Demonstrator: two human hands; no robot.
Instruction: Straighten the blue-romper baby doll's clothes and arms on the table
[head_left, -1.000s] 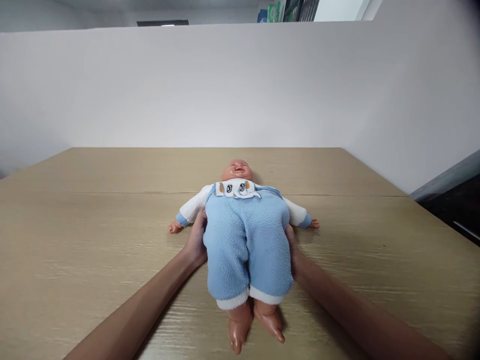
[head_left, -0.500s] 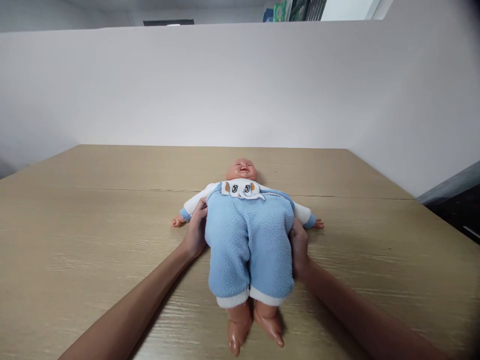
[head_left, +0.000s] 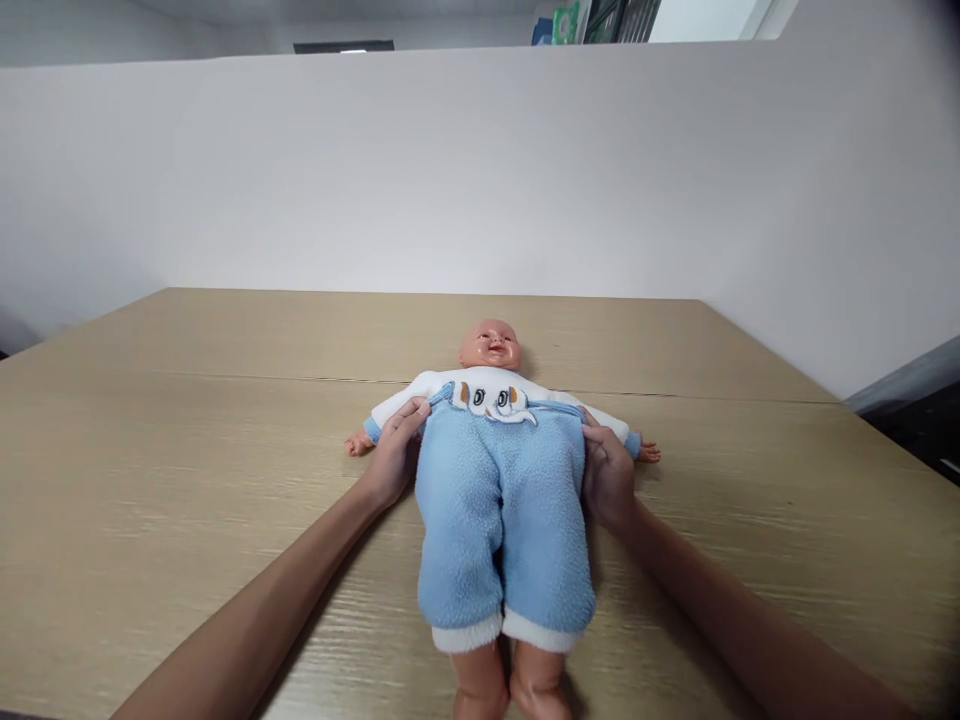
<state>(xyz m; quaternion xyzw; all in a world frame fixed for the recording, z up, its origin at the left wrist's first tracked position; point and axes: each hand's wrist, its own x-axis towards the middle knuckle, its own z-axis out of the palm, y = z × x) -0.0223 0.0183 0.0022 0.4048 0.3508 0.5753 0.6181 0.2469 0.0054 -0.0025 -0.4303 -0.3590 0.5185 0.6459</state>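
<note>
**White wall [head_left: 480,170], wooden surface [head_left: 210,460], doll [head_left: 501,470] face up**

The wall stands upright behind the far edge of the surface. The surface spreads wide beneath my forearms, a thin seam crossing its far part. The doll lies on its back along the middle of it, head towards the wall, legs towards me, arms spread to either side; its feet are cut off at the bottom of my view. Fuzzy blue trousers [head_left: 544,530] with white cuffs cover it up to the chest, where a white top [head_left: 487,379] begins.

My left grip [head_left: 397,450] is closed on the trousers at the left end of their waist edge; my right grip [head_left: 607,465] is closed on them at the right end. Between the two, at the front of the waist, sits an elephant patch [head_left: 491,402].
</note>
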